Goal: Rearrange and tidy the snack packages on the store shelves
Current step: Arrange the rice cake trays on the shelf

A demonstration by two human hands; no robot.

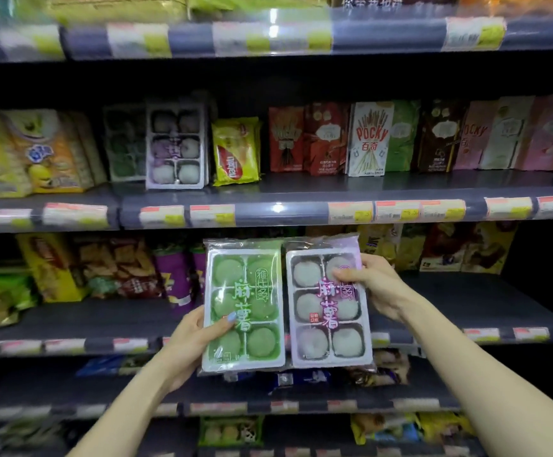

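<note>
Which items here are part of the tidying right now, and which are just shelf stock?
In hand:
- green six-cell mochi tray pack, left hand
- purple six-cell mochi tray pack, right hand
- matching mochi packs upright on the shelf above

Just stock:
- Pocky boxes
- yellow wafer bag

**Blurred labels, hidden fingers, cropped shelves**

Price tags on the rail (301,211) above the green mochi pack (243,306) are smeared beyond reading. Behind that pack, the left hand (189,344) hides all fingers but the thumb. Beside it, the purple mochi pack (329,308) covers the right hand (372,286) fingers. Far above, the top-shelf goods (103,8) are cropped by the frame. Below, the bottom-shelf bags (400,428) are blurred.
</note>
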